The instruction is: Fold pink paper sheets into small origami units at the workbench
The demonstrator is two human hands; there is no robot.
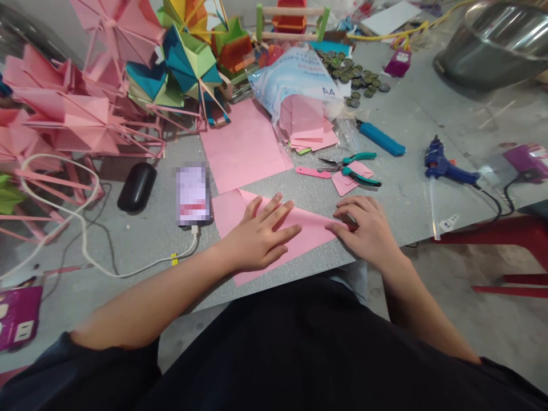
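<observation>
A sheet of pink paper [257,273] lies at the table's front edge, its far side folded over along a slanting edge. My left hand [263,234] rests flat on it with the fingers spread. At the sheet's right corner, my right hand [366,225] pinches the paper between thumb and fingers. Beyond the fold is another flat pink sheet [244,145]. Pliers with teal handles [357,171] and a pink-handled cutter [314,172] lie past my right hand, by small pink paper pieces [342,184].
Folded pink paper lanterns [85,120] crowd the left back. A phone [193,194] on a white cable and a black case [137,187] lie left. Rightward are a blue cutter [381,138], a blue glue gun [447,162] and a metal pot [488,51]. A plastic A4 bag [295,80] lies behind.
</observation>
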